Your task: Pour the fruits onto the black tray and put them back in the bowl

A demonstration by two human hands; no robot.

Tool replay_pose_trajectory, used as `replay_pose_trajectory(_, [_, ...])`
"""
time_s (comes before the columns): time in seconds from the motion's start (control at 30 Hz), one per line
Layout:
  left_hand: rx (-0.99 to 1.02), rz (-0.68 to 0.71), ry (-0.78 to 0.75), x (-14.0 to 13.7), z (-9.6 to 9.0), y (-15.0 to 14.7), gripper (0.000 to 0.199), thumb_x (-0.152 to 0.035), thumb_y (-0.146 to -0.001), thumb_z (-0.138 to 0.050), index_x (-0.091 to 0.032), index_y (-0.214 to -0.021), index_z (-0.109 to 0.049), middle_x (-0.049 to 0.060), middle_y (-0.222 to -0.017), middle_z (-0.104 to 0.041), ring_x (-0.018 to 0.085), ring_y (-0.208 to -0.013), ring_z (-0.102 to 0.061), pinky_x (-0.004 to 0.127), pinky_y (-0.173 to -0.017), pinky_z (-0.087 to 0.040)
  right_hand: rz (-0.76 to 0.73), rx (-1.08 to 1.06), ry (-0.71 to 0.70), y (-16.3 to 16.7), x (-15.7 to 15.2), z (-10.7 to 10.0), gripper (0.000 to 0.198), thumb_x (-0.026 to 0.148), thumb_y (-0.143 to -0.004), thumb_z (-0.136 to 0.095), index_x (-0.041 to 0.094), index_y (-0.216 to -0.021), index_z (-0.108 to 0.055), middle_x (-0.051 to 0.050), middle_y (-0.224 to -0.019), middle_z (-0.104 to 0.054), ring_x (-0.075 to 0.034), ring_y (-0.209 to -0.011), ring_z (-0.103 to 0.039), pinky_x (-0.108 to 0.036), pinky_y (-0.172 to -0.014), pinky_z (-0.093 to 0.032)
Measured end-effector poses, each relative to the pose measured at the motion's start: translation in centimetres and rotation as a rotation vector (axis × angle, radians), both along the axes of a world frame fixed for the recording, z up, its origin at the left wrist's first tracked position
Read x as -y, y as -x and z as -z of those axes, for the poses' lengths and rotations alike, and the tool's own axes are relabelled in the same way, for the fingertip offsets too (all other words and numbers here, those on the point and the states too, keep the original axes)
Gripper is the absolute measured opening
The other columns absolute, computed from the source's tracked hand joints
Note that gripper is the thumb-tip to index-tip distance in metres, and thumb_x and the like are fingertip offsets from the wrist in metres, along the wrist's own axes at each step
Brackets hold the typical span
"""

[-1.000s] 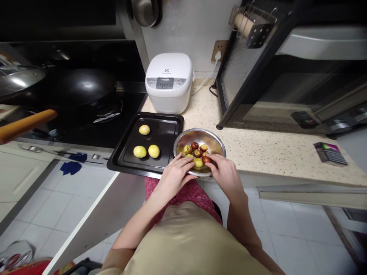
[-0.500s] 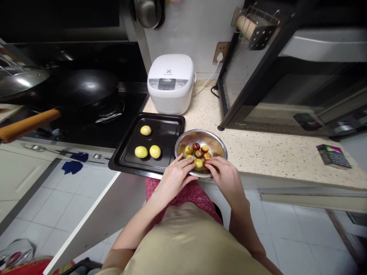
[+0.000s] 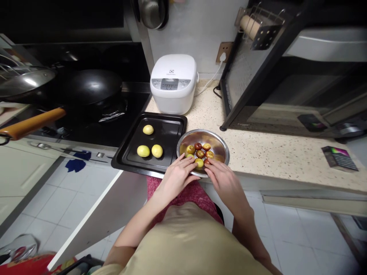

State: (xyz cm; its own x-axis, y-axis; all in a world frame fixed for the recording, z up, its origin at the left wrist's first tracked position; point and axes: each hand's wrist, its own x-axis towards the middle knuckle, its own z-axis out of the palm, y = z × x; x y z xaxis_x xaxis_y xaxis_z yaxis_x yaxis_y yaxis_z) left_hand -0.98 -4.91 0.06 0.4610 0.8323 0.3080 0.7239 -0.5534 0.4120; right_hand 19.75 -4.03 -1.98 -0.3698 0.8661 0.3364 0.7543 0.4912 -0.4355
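Note:
A steel bowl [image 3: 223, 145] stands at the counter's front edge, holding several glossy jujubes [image 3: 200, 154], some green-yellow and some reddish brown. My left hand [image 3: 179, 172] reaches over the bowl's near left side, its fingers stretched out and the thumb apart. Its fingertips touch a yellow-green jujube [image 3: 199, 163]. From the near right, my right hand [image 3: 222, 173] closes its fingertips around a red-brown jujube [image 3: 206, 161], which is partly hidden. To the left, three yellow lemon-like fruits [image 3: 157, 151] lie on a black baking tray [image 3: 172, 131].
Behind the tray stands a white rice cooker [image 3: 173, 86]. A dark oven [image 3: 286, 103] occupies the back right, with a small box [image 3: 340, 158] in front. On the left, a wok [image 3: 91, 88] sits on the stove, its wooden handle [image 3: 34, 122] pointing outward. An open cabinet door [image 3: 94, 210] juts out below.
The view has shifted slightly, so everything appears a little further right. Both hands stay at the bowl, and the fruit keeps its arrangement.

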Motion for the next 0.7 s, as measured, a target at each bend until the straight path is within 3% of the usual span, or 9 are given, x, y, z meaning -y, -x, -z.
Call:
replay_pose_trajectory(0.23, [0.031, 0.004, 0.026, -0.6, -1.0, 1.7, 0.046, -0.042, -0.096, -0.069, -0.018, -0.134, -0.066, 0.013, -0.143, -0.067, 0.025, -0.141, -0.058, 0.047, -0.125, -0.043, -0.009, -0.081, -0.025, -0.6, -0.4, -0.1, 0.034, 0.034, -0.106, -0.048, 0.02, -0.124, -0.073, -0.013, -0.124, -0.076, -0.03, -0.117, -0.071, -0.051, -0.103, -0.057])
replay_pose_trajectory(0.5, [-0.105, -0.426, -0.095, -1.9, -0.4, 7.8, 0.034, -0.022, -0.1, -0.063, -0.017, -0.133, -0.066, 0.016, -0.148, -0.062, 0.031, -0.141, -0.058, 0.052, -0.117, -0.052, -0.022, -0.16, -0.06, 0.1, -0.3, -0.7, 0.031, 0.037, -0.105, -0.052, 0.022, -0.124, -0.072, -0.011, -0.122, -0.077, -0.03, -0.116, -0.071, -0.053, -0.102, -0.057])
replay_pose_trajectory(0.7, [-0.167, -0.499, -0.04, -2.0, 1.1, 9.4, 0.043, -0.008, -0.095, -0.062, -0.021, -0.136, -0.064, 0.014, -0.145, -0.064, 0.033, -0.127, -0.068, 0.046, -0.096, -0.065, -0.021, -0.162, -0.084, 0.4, -0.4, -0.8, 0.029, 0.036, -0.105, -0.053, 0.021, -0.122, -0.072, -0.011, -0.122, -0.077, -0.029, -0.114, -0.072, -0.051, -0.102, -0.056])
